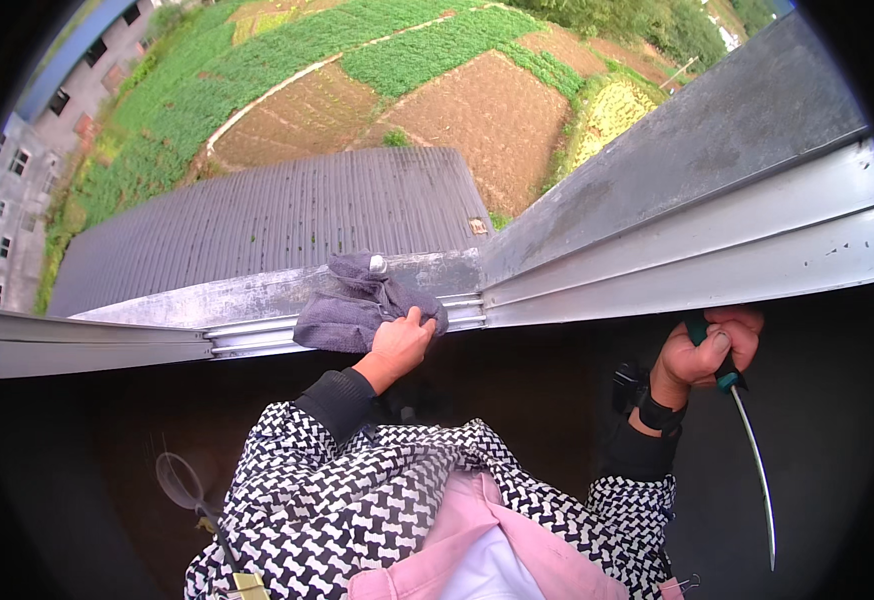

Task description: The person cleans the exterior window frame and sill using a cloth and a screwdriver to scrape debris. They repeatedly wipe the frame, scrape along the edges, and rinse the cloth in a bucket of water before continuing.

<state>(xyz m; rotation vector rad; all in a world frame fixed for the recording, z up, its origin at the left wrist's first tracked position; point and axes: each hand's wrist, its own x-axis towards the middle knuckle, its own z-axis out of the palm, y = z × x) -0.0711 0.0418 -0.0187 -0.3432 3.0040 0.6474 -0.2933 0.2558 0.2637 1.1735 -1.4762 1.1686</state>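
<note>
My left hand [401, 343] grips a bunched grey-purple cloth [347, 311] that lies over the metal window track [253, 336] and the outer sill [249, 289]. A small white patch shows at the cloth's far end. My right hand [714, 349] is closed around the green and black handle of a screwdriver [758, 457], just below the window frame at the right. Its long metal shaft points down toward me and looks bent by the lens; whether it touches anything I cannot tell.
A grey window reveal [677, 150] and a light metal side frame [707, 240] rise at the right. Another frame section [91, 345] stands at the left. Beyond the opening, far below, lie a corrugated roof [279, 217] and fields [474, 112]. A dark band device [654, 412] circles my right wrist.
</note>
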